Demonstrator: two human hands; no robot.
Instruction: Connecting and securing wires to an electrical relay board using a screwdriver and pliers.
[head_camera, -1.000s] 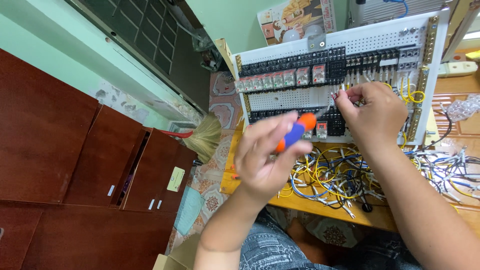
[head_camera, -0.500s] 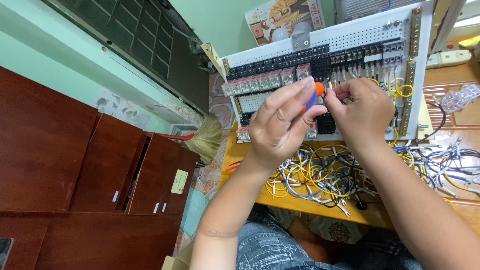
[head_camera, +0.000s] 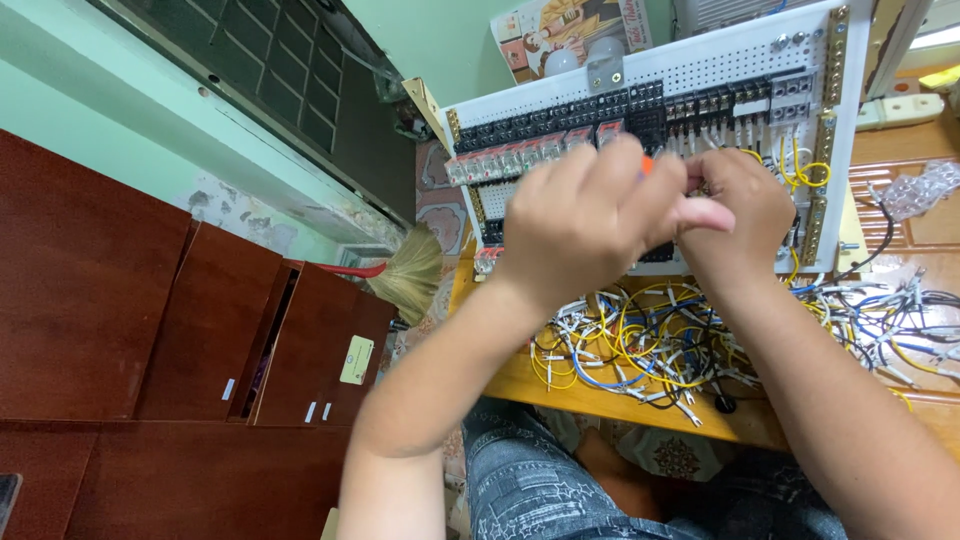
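Mint-green walls and dark red-brown cabinets (head_camera: 150, 340) flank a yellow wooden workbench (head_camera: 590, 395) strewn with loose yellow, blue and white wires (head_camera: 650, 345). Propped on it stands a white perforated control panel (head_camera: 690, 70) carrying rows of black terminal blocks. Before the panel, the left hand (head_camera: 590, 220) grips an orange-handled screwdriver (head_camera: 646, 163), mostly hidden; the right hand (head_camera: 735, 205) is pinched closed beside it, its contents unseen.

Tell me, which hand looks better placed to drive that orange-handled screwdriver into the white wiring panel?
Probably the left hand: it is closed around the orange-handled screwdriver, right against the white wiring panel. The right hand pinches something at the terminals beside it, so it seems busy steadying.
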